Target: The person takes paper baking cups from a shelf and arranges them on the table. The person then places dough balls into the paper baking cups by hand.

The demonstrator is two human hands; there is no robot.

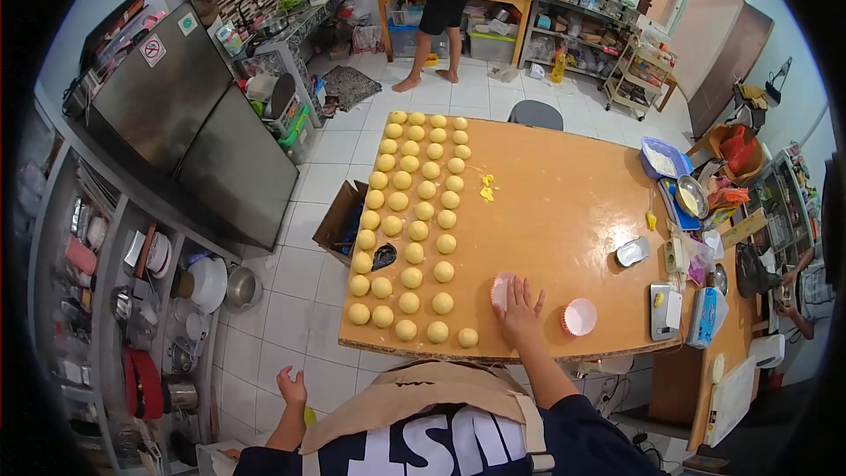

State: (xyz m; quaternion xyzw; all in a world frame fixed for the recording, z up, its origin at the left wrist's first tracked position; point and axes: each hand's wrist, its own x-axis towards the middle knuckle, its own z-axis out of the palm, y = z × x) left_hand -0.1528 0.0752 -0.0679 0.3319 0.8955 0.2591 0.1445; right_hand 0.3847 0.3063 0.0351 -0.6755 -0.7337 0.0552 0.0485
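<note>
My right hand (522,319) lies over the table near its front edge, fingers stretched out and apart. Partly under its fingers is a pale pink, round thing (502,289) that looks like a paper baking cup; the hand covers much of it. To the right stands a pink-and-white paper baking cup (579,317). Rows of round yellow dough balls (410,302) fill the left part of the table, the nearest one (468,338) left of my right hand. My left hand (291,386) hangs off the table at the lower left, fingers loosely apart and holding nothing.
The wooden table (546,185) carries yellow scraps (487,187), a foil tray (632,251), a scale (664,310) and a blue tub (663,159). A cardboard box (339,220) stands by its left side. A person (445,0) stands at the back; another person's arm (797,295) shows right.
</note>
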